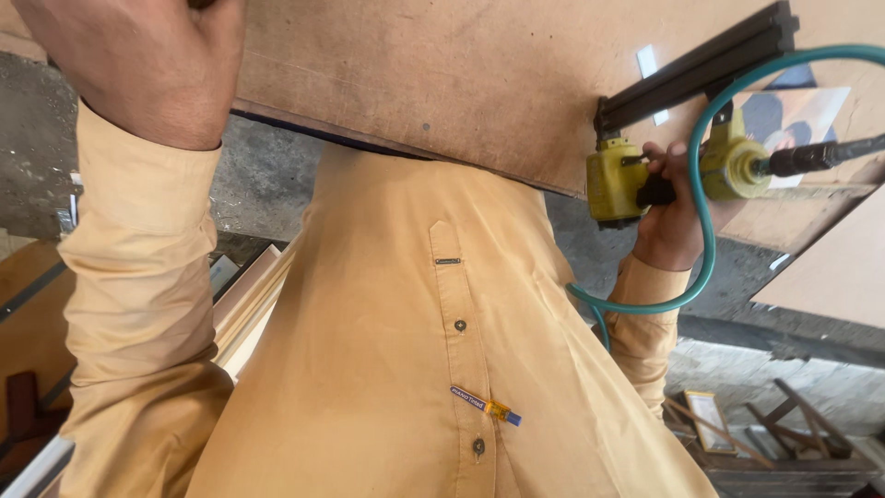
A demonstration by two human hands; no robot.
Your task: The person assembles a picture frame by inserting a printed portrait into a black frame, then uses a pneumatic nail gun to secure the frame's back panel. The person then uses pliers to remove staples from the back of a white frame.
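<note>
The yellow nail gun (618,180) is pressed against the edge of the brown board (442,74), its dark magazine (701,69) running long across the board's face; the right hand (673,217) is clenched round its handle, a green air hose (705,212) looping past the wrist. The left hand (138,65), well apart at the board's other end, is closed over that edge; the right is plainly the nearer to the tool.

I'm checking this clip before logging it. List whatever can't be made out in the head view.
1. Left hand: its fingers run off the top edge, so its grip on the board cannot be judged.
2. Right hand: mostly hidden behind the yellow nailer it holds.
3. Green hose: one end leaves at the right edge, the other passes behind the sleeve.
4. Board's far side: cut off by the top edge.
</note>
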